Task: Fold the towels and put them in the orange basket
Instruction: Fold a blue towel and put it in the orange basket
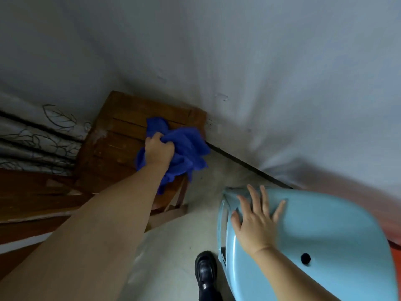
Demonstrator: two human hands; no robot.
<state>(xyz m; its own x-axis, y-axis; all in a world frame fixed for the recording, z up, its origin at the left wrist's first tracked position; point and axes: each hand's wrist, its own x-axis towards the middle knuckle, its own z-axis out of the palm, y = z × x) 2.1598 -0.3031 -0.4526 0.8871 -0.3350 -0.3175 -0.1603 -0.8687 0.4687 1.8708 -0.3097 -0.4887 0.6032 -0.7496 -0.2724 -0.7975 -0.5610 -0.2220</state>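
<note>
A crumpled dark blue towel [186,148] lies bunched on a small wooden stool [121,135] in the room's corner. My left hand [158,149] is stretched out to it and is shut on a fistful of the cloth. My right hand [258,220] rests flat, fingers spread, on the seat of a light blue plastic chair [325,240] at the lower right. A blurred strip of orange-red [390,216] shows behind the chair at the right edge; I cannot tell what it is.
Grey walls [260,61] meet in the corner behind the stool. A patterned curtain [39,137] hangs at the left above dark wooden furniture [32,198]. The floor [178,240] is pale, with my black shoe [206,274] on it beside the chair.
</note>
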